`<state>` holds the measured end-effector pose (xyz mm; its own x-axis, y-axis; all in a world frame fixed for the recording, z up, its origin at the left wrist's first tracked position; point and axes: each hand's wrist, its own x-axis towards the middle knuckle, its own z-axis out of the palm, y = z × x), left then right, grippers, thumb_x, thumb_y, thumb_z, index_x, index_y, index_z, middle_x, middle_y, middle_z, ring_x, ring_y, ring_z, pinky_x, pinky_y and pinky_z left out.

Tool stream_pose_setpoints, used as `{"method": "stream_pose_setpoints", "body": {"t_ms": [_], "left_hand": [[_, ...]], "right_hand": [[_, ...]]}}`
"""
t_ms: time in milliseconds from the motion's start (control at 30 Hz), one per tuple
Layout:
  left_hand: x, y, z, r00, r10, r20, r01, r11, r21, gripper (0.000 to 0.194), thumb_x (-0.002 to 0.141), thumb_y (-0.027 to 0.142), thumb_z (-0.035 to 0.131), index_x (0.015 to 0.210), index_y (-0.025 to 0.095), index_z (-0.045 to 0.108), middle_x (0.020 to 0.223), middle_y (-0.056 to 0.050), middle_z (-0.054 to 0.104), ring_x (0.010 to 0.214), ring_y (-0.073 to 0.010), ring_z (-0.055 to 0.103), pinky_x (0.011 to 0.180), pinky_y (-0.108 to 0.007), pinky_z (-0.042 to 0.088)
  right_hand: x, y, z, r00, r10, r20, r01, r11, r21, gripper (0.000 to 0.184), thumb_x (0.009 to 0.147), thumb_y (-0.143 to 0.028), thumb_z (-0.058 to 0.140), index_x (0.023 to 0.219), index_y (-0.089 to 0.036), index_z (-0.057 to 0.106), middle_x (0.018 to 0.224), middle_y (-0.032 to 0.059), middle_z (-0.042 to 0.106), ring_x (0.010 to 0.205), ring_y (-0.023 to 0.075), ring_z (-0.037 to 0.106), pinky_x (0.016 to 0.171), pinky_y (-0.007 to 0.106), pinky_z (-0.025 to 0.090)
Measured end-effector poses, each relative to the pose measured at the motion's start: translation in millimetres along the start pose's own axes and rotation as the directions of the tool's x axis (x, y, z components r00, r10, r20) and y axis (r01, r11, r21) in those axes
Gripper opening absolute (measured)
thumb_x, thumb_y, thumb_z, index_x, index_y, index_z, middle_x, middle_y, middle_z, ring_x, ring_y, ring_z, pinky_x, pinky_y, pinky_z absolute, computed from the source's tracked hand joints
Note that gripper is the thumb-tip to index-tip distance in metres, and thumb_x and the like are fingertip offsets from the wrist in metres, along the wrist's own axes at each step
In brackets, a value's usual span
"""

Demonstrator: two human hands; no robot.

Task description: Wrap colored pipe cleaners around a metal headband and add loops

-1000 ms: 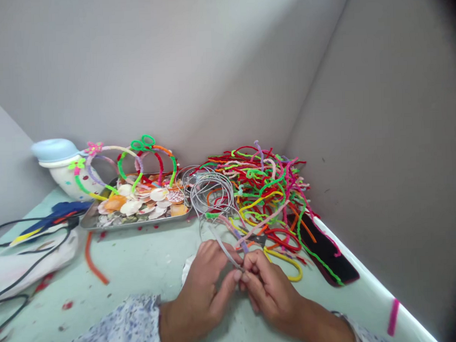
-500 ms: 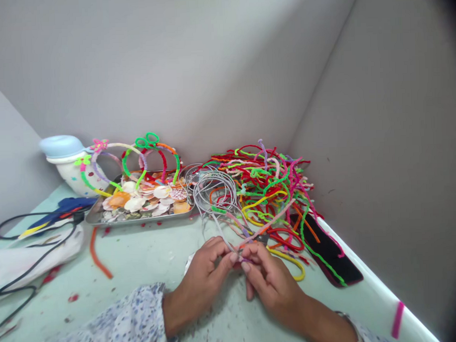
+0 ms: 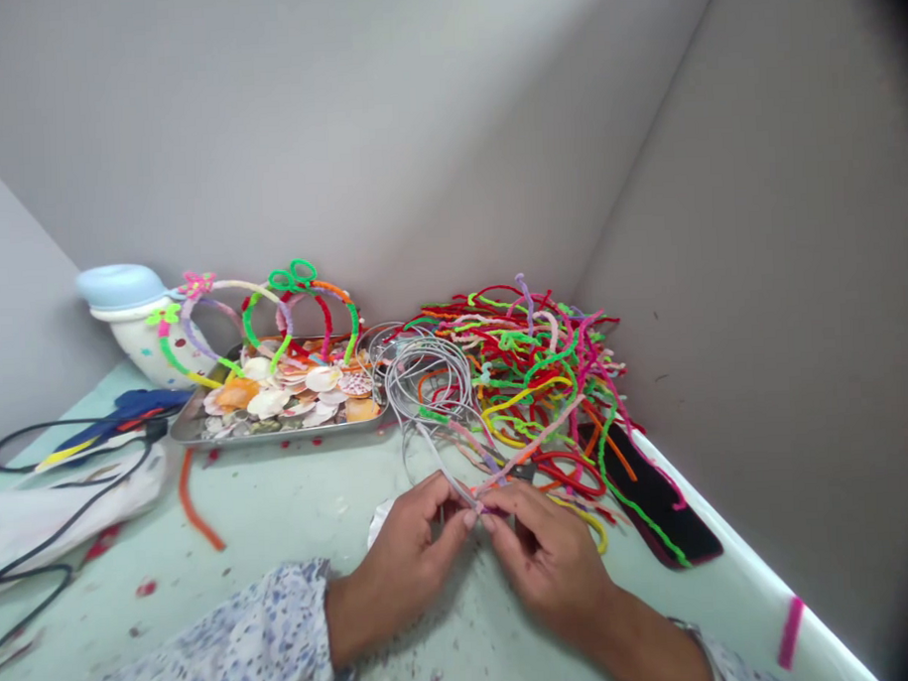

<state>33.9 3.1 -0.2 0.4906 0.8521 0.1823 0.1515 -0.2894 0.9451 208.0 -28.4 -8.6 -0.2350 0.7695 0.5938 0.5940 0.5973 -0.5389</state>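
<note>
My left hand [image 3: 413, 551] pinches grey wire [image 3: 445, 467] between thumb and forefinger. The wire runs up to a loose grey coil [image 3: 428, 379] behind the hands. Close beside it, fingertips nearly touching the left thumb, my right hand [image 3: 547, 556] is closed on a pink pipe cleaner [image 3: 536, 444], whose free length slants up to the right. A small pink and purple wrapped bit shows at the wire between the two thumbs; its exact shape is partly hidden by the fingers.
Past the hands lies a heap of coloured pipe cleaners [image 3: 529, 348], with red-handled scissors [image 3: 570, 473] and a black phone [image 3: 669, 512] nearby. A metal tray [image 3: 279, 438] of shells stands behind left, finished pipe-cleaner hoops [image 3: 290, 331] over it. A white bottle [image 3: 145, 336] leans at the back.
My right hand's fingers have shifted slightly and curled in closer around the pink pipe cleaner at the wire. The left hand stays nearly in place, and the view has moved slightly.
</note>
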Motion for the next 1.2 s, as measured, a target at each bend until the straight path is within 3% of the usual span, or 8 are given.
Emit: {"method": "stream_pose_setpoints", "body": {"t_ms": [267, 600, 833, 1067, 1200], "left_hand": [[-2.9, 1.9, 2.4, 0.999, -0.044, -0.016, 0.045, 0.998, 0.048, 0.015, 0.088, 0.027, 0.049, 0.081, 0.016, 0.056, 0.072, 0.001, 0.055, 0.066, -0.0122, 0.046, 0.062, -0.024, 0.037], [-3.7, -0.1, 4.1, 0.988, -0.152, 0.012, 0.152, 0.988, -0.027, 0.018, 0.087, 0.031, 0.049, 0.078, 0.016, 0.054, 0.068, 0.002, 0.052, 0.064, -0.0121, 0.044, 0.061, -0.023, 0.036], [-1.0, 2.6, 2.2, 0.988, -0.109, 0.112, 0.124, 0.984, -0.130, 0.020, 0.088, 0.029, 0.047, 0.083, 0.014, 0.059, 0.078, -0.002, 0.058, 0.075, -0.0151, 0.050, 0.069, -0.026, 0.039], [2.6, 1.8, 5.0, 0.981, -0.180, 0.068, 0.191, 0.951, -0.244, 0.033, 0.088, 0.039, 0.048, 0.064, 0.016, 0.049, 0.062, 0.002, 0.043, 0.062, -0.0116, 0.039, 0.060, -0.024, 0.032], [4.3, 1.0, 6.2, 0.975, -0.209, 0.076, 0.222, 0.932, -0.288, 0.032, 0.086, 0.038, 0.050, 0.062, 0.016, 0.048, 0.061, 0.002, 0.043, 0.062, -0.0122, 0.041, 0.062, -0.025, 0.033]], "right_hand": [[2.2, -2.2, -0.3, 0.998, -0.065, -0.018, 0.064, 0.997, -0.049, 0.018, 0.084, -0.010, 0.053, 0.100, -0.018, 0.058, 0.086, 0.0040, 0.067, 0.079, 0.0149, 0.064, 0.072, 0.025, 0.050], [0.0, 1.3, 1.5, 0.995, -0.099, -0.003, 0.097, 0.983, -0.157, 0.014, 0.084, -0.012, 0.051, 0.093, -0.018, 0.059, 0.077, 0.0036, 0.066, 0.070, 0.0154, 0.063, 0.064, 0.025, 0.049], [-0.3, 0.3, 0.9, 0.992, -0.123, -0.013, 0.119, 0.979, -0.164, 0.014, 0.083, -0.011, 0.052, 0.093, -0.018, 0.058, 0.077, 0.0039, 0.066, 0.069, 0.0155, 0.064, 0.064, 0.026, 0.051], [1.8, -0.4, 0.4, 0.990, -0.143, 0.007, 0.142, 0.976, -0.163, 0.015, 0.083, -0.009, 0.053, 0.093, -0.019, 0.060, 0.081, 0.0046, 0.067, 0.071, 0.0155, 0.065, 0.064, 0.026, 0.052], [2.2, 0.5, 0.5, 0.991, -0.132, 0.003, 0.131, 0.984, -0.124, 0.017, 0.084, -0.009, 0.053, 0.095, -0.020, 0.060, 0.082, 0.0038, 0.067, 0.074, 0.0146, 0.065, 0.066, 0.025, 0.052]]}}
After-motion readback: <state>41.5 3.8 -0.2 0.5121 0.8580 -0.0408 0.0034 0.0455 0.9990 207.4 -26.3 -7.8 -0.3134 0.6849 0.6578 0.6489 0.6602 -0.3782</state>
